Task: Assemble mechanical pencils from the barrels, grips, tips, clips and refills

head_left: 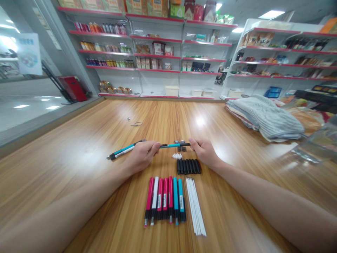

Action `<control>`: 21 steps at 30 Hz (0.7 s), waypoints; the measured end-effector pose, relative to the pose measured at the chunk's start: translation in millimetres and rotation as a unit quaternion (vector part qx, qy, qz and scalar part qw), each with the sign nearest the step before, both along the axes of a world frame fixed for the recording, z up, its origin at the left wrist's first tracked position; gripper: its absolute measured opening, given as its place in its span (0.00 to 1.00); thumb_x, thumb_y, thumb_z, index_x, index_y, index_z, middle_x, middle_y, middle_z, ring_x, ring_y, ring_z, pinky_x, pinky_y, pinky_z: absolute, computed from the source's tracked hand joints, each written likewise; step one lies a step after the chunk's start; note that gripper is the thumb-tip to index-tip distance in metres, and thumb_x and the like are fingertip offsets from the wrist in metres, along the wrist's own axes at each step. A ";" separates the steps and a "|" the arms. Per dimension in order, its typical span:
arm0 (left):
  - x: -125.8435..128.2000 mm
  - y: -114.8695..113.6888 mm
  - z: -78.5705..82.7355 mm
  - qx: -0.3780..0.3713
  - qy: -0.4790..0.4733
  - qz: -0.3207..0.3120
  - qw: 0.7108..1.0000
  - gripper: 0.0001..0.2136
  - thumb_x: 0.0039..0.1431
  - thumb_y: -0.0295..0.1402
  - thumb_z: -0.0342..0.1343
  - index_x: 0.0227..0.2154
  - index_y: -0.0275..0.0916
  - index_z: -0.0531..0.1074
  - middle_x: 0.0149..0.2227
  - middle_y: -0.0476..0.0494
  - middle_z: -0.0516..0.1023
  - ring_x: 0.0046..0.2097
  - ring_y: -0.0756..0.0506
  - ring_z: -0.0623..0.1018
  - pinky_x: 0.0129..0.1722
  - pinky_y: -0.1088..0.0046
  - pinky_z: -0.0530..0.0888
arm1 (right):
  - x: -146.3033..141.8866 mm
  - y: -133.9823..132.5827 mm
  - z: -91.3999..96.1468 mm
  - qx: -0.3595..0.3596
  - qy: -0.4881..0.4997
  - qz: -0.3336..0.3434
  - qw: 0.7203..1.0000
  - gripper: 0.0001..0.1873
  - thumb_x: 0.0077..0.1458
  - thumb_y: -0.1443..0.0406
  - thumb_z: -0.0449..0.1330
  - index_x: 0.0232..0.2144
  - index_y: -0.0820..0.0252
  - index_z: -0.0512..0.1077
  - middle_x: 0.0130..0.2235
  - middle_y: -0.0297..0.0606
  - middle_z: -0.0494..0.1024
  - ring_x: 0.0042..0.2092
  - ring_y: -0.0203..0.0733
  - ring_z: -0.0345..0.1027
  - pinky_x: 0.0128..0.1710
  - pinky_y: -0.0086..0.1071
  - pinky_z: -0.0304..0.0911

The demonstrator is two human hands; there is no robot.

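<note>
Between my two hands a blue pen [173,145] with black ends is held level above the table. My left hand [143,154] is closed around its left end, and my right hand [204,151] pinches the black right end. Just left of my left hand lie a blue pen and a white pen [123,151]. Under the held pen are small metal parts and dark springs [181,149], small white tips [177,156] and a row of black grips [188,166]. Closer to me lie several pink, white and blue pen barrels [165,196] beside white refills [195,207].
A wooden table [79,168] spreads out before me. Folded striped cloths [268,116] are stacked at the right, near a clear container [319,140]. A thin ring [137,123] lies farther back. Stocked shelves [158,56] stand behind the table.
</note>
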State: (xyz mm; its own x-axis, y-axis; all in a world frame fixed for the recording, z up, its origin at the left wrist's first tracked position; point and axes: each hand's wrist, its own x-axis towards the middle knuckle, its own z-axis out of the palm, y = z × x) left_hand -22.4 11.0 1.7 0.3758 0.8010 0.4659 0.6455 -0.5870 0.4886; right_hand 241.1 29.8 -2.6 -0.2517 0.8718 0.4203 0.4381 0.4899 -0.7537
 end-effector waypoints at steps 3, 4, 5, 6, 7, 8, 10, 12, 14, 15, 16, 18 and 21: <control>1.9 -0.6 0.1 0.010 -0.030 -0.001 1.000 0.10 0.64 0.39 0.49 0.37 0.37 0.69 0.28 0.49 0.71 0.29 0.50 0.69 0.31 0.74 0.65 | -1.0 -0.3 1.0 0.000 -0.002 0.000 1.000 0.26 0.63 0.53 0.47 0.16 0.61 0.57 0.18 0.29 0.53 0.21 0.30 0.48 0.23 0.29 0.44; 2.7 -0.9 -0.1 0.017 -0.030 -0.006 0.999 0.11 0.62 0.39 0.52 0.40 0.38 0.69 0.30 0.49 0.72 0.29 0.50 0.69 0.31 0.75 0.65 | -1.3 -0.2 1.2 -0.001 -0.003 0.000 1.000 0.27 0.63 0.53 0.48 0.16 0.61 0.56 0.18 0.29 0.53 0.21 0.30 0.48 0.23 0.29 0.44; 3.4 -1.2 -0.3 0.027 -0.026 -0.011 0.999 0.11 0.61 0.39 0.54 0.41 0.38 0.69 0.30 0.49 0.72 0.29 0.50 0.69 0.31 0.75 0.66 | -1.4 -0.1 1.4 -0.002 -0.003 -0.001 1.000 0.27 0.63 0.53 0.48 0.16 0.61 0.56 0.18 0.29 0.53 0.21 0.30 0.48 0.23 0.29 0.44; 4.0 -1.4 -0.7 0.038 -0.017 -0.014 0.999 0.10 0.61 0.39 0.54 0.41 0.38 0.70 0.31 0.49 0.72 0.29 0.50 0.69 0.31 0.74 0.66 | -1.4 0.0 1.5 -0.003 -0.002 -0.002 1.000 0.27 0.63 0.53 0.48 0.16 0.61 0.56 0.18 0.29 0.53 0.21 0.30 0.48 0.23 0.29 0.44; 4.3 -1.6 -1.0 0.050 -0.008 -0.014 0.999 0.09 0.61 0.38 0.54 0.40 0.38 0.70 0.31 0.48 0.73 0.30 0.50 0.70 0.31 0.74 0.66 | -1.4 0.0 1.6 -0.004 -0.002 -0.001 1.000 0.27 0.63 0.53 0.48 0.16 0.61 0.56 0.18 0.29 0.53 0.21 0.30 0.48 0.23 0.29 0.44; 4.4 -1.6 -1.4 0.060 0.000 -0.013 0.998 0.08 0.62 0.37 0.53 0.39 0.38 0.71 0.31 0.48 0.73 0.30 0.50 0.70 0.32 0.74 0.66 | -1.3 -0.1 1.7 -0.004 -0.001 0.001 1.000 0.27 0.63 0.53 0.48 0.16 0.61 0.57 0.18 0.29 0.54 0.21 0.30 0.49 0.23 0.29 0.45; 3.7 -1.3 -2.0 0.074 0.014 -0.014 0.997 0.08 0.63 0.36 0.51 0.39 0.38 0.71 0.31 0.47 0.74 0.32 0.49 0.71 0.33 0.74 0.66 | -1.0 -0.5 2.0 -0.004 -0.001 0.006 1.000 0.27 0.63 0.53 0.48 0.16 0.61 0.57 0.18 0.29 0.55 0.21 0.30 0.49 0.23 0.29 0.45; 2.2 -0.6 -2.6 0.084 0.042 -0.028 0.995 0.09 0.65 0.35 0.48 0.37 0.37 0.71 0.31 0.46 0.74 0.33 0.48 0.72 0.34 0.73 0.66 | -1.0 -1.1 2.2 -0.003 0.000 0.009 1.000 0.27 0.62 0.53 0.48 0.16 0.61 0.58 0.18 0.29 0.55 0.21 0.30 0.50 0.22 0.29 0.45; 0.7 0.4 -3.4 0.089 0.076 -0.040 0.992 0.12 0.67 0.34 0.45 0.31 0.36 0.70 0.28 0.46 0.72 0.32 0.48 0.71 0.34 0.72 0.65 | -1.0 -1.4 2.1 -0.004 0.001 0.009 1.000 0.27 0.62 0.52 0.48 0.16 0.61 0.58 0.18 0.29 0.55 0.21 0.30 0.49 0.22 0.29 0.45; 0.1 0.8 -3.8 0.090 0.090 -0.042 0.991 0.14 0.67 0.34 0.43 0.29 0.36 0.69 0.27 0.46 0.71 0.31 0.48 0.70 0.34 0.71 0.65 | -1.0 -1.3 1.9 -0.004 0.002 0.010 1.000 0.27 0.62 0.52 0.48 0.16 0.61 0.58 0.18 0.29 0.55 0.21 0.30 0.49 0.22 0.29 0.45; -0.3 1.0 -4.0 0.092 0.099 -0.042 0.990 0.15 0.68 0.34 0.42 0.28 0.37 0.68 0.26 0.46 0.70 0.30 0.48 0.69 0.33 0.71 0.65 | -0.9 -1.2 1.7 -0.005 0.003 0.011 1.000 0.27 0.62 0.52 0.48 0.16 0.61 0.58 0.18 0.29 0.55 0.21 0.30 0.49 0.22 0.29 0.45; -0.4 1.1 -4.2 0.096 0.096 -0.034 0.990 0.12 0.67 0.36 0.45 0.32 0.37 0.69 0.28 0.46 0.71 0.31 0.48 0.70 0.33 0.72 0.65 | -0.8 -0.5 0.9 -0.005 0.005 0.012 1.000 0.26 0.63 0.53 0.48 0.17 0.61 0.58 0.18 0.29 0.55 0.21 0.30 0.49 0.22 0.28 0.45; 0.9 0.3 -3.4 0.104 0.074 -0.032 0.991 0.10 0.63 0.38 0.51 0.42 0.37 0.68 0.33 0.45 0.73 0.35 0.47 0.72 0.35 0.72 0.67 | -0.7 0.5 -0.3 -0.005 0.002 0.010 1.000 0.26 0.62 0.53 0.48 0.16 0.61 0.57 0.18 0.29 0.54 0.21 0.30 0.48 0.22 0.29 0.44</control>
State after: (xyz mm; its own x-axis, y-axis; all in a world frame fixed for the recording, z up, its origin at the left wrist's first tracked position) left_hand -21.6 11.4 -1.7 0.5002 0.6649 0.5547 0.6590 -0.7079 0.2542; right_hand 240.4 30.3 -2.9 -0.2671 0.8706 0.4131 0.4253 0.4912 -0.7602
